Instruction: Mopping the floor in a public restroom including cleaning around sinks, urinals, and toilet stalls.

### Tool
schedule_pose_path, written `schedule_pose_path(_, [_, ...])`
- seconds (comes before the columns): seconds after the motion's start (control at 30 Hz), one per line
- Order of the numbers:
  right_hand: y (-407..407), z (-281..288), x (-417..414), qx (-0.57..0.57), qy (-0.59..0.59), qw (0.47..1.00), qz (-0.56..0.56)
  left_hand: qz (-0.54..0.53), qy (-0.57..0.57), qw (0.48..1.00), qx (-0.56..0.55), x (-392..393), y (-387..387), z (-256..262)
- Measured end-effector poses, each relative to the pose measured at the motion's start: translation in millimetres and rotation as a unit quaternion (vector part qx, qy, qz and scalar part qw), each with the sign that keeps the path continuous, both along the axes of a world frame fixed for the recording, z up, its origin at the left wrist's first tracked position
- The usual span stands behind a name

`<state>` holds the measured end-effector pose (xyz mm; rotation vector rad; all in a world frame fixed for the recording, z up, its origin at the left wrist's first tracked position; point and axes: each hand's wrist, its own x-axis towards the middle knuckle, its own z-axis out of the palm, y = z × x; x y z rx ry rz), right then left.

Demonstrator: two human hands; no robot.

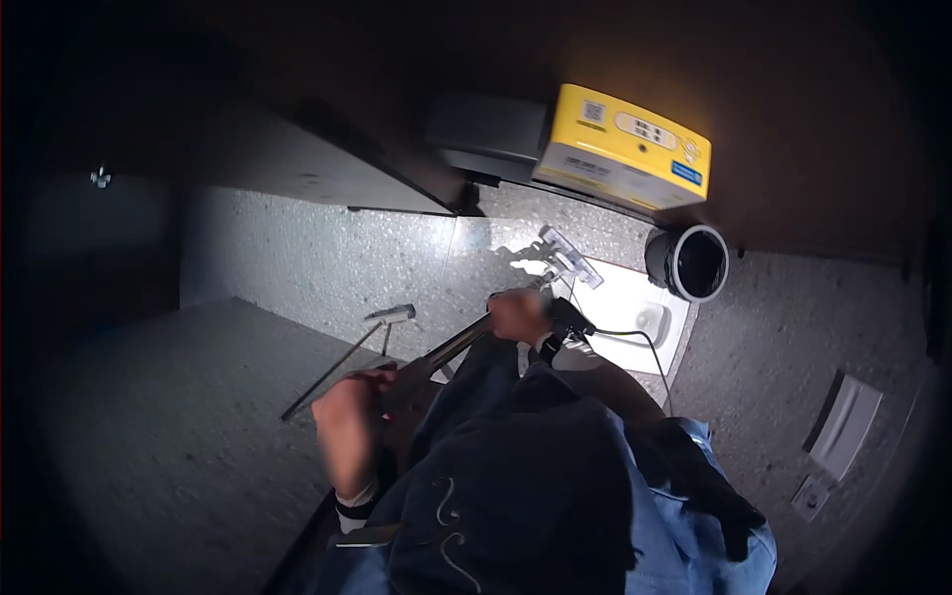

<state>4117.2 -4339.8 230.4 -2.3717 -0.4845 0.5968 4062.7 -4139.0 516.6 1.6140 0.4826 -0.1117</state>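
Note:
A long dark pole [446,346] slants across the front of my body, and both hands grip it. My left hand [349,424] is closed around its lower left end. Farther along, my right hand [520,316] wraps the pole near the upper end. Beyond the right hand, a flat, see-through head [571,256] sits at the pole's tip, above the speckled floor. A black device [571,316] with a cable [645,338] is beside my right wrist. Under and beside it lies a white fixture with a recessed basin [680,349], partly covered by my arm.
A yellow and white box [632,145] bearing writing stands at the top, by a dark box [487,126]. A black bin [699,260] with a pale rim is at right. A thin stick with a flat head [390,312] is at left. A white panel [848,428] appears far right.

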Motion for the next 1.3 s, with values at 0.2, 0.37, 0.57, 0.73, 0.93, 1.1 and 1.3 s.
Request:
schedule_pose_path(0.2, [72, 16, 27, 0.074, -0.013, 0.981, 0.177, 0.171, -0.037, 0.984, 0.023, -35, 9, 25])
schedule_pose_path(0.37, [124, 20, 29, 0.076, 0.026, 0.945, 0.317, 0.286, -0.04, 0.954, 0.08, -63, -2, 33])
schedule_pose_path(0.57, [216, 29, 13, 0.139, -0.003, 0.871, 0.471, 0.395, -0.083, 0.904, 0.141, -101, -3, 40])
schedule_pose_path(0.73, [300, 30, 10, 0.144, -0.022, 0.828, 0.541, 0.434, -0.082, 0.88, 0.174, -116, 33, 30])
schedule_pose_path(0.93, [389, 35, 23, 0.131, -0.056, 0.791, 0.595, 0.45, -0.112, 0.874, 0.146, -124, 97, 15])
schedule_pose_path(1.1, [449, 45, 29, 0.077, -0.068, 0.779, 0.619, 0.515, -0.086, 0.843, 0.128, -120, 147, 12])
schedule_pose_path(1.3, [528, 18, 39, 0.067, -0.082, 0.76, 0.642, 0.547, -0.097, 0.826, 0.092, -109, 214, -17])
